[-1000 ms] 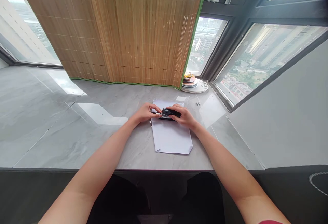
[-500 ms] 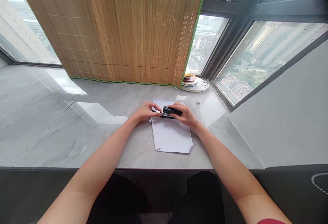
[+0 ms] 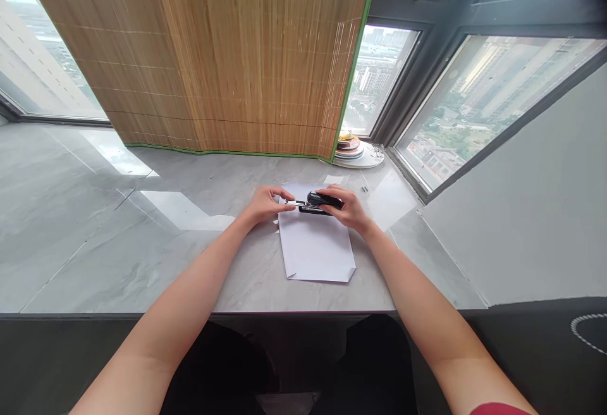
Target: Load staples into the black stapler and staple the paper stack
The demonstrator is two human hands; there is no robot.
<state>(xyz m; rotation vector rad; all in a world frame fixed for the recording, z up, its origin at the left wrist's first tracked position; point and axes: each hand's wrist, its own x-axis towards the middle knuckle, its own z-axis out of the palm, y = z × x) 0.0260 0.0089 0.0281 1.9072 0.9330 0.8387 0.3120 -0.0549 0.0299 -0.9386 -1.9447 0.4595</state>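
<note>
A black stapler lies over the top part of white paper, which has folded lower corners. My right hand is closed around the stapler's right end and upper arm. From the stapler's left end a slim metal and white piece sticks out, and my left hand pinches its tip between thumb and fingers. Whether that piece is the stapler's inner slide is too small to tell.
Small metal pieces, seemingly staples, and a small white paper piece lie behind my right hand. Stacked plates stand in the back corner by the window. A bamboo blind hangs behind the grey counter.
The slim piece at the stapler's left end now shows more, with my left hand slightly farther left. The stapler's upper arm appears shifted a little right with my right hand.
</note>
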